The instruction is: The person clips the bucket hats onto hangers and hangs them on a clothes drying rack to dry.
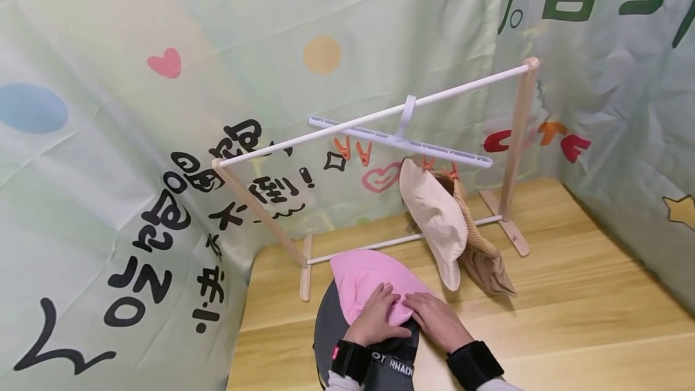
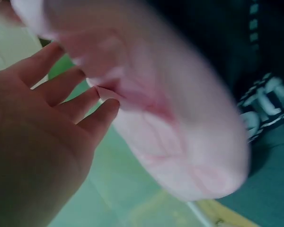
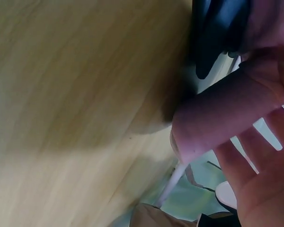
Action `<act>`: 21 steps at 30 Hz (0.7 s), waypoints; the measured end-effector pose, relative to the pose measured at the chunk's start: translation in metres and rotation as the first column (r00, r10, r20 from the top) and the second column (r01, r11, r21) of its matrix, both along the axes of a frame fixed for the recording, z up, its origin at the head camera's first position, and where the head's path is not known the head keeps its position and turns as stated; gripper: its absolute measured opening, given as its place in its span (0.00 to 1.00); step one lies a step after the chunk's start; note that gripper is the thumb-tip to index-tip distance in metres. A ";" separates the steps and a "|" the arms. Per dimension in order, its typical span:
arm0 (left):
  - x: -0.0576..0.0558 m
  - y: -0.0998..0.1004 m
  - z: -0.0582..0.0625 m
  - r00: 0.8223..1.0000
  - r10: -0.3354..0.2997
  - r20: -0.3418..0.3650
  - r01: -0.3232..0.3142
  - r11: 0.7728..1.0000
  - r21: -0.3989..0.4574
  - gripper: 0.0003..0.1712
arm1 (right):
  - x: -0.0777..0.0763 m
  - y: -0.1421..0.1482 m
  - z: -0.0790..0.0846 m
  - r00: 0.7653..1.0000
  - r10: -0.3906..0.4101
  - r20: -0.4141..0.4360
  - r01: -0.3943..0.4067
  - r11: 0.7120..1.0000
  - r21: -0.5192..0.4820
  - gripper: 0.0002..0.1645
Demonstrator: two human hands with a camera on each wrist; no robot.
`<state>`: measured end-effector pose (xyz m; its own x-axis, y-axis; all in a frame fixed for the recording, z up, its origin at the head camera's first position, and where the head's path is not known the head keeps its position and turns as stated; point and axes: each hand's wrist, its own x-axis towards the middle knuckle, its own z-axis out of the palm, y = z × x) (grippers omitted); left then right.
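Both hands are on a pink bucket hat (image 1: 366, 282) at the front of the table, which overlaps a dark grey hat (image 1: 331, 324) with a lettered band. My left hand (image 1: 374, 318) lies over the pink crown, its thumb stretched to the right. In the left wrist view its fairly straight, spread fingers (image 2: 68, 85) touch a fold in the pink cloth. My right hand (image 1: 442, 321) touches the pink hat's right side with extended fingertips. Spread fingers (image 3: 236, 161) show in the right wrist view, where little of the pink hat is seen.
Behind the hats stands a wooden rack with a white rail (image 1: 461, 88). A lilac hanger (image 1: 399, 140) on it carries orange clips (image 1: 365, 153). A cream hat (image 1: 434, 216) and a brown hat (image 1: 485, 258) hang from clips at its right end. Printed cloth walls surround the wooden table (image 1: 586, 294).
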<state>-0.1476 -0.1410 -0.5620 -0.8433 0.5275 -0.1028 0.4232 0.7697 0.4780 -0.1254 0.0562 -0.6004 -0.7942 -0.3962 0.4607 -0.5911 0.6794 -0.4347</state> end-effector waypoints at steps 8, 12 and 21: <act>0.003 -0.004 -0.011 0.997 -0.023 -0.075 0.019 0.999 -0.049 0.38 | -0.001 -0.002 0.000 0.994 -0.031 0.109 0.032 0.999 -0.011 0.10; 0.003 -0.011 -0.013 0.999 0.025 -0.032 -0.025 0.999 0.024 0.36 | -0.002 -0.001 0.001 0.989 -0.046 0.142 0.047 0.999 -0.003 0.10; 0.001 -0.035 -0.012 0.989 0.141 0.041 -0.146 0.977 0.158 0.26 | -0.006 0.007 -0.001 0.982 -0.102 0.158 0.105 0.994 -0.011 0.10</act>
<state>-0.1470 -0.1755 -0.5745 -0.9091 0.4133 -0.0531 0.2979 0.7338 0.6106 -0.1311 0.0635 -0.6013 -0.8936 -0.3001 0.3337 -0.4411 0.7241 -0.5302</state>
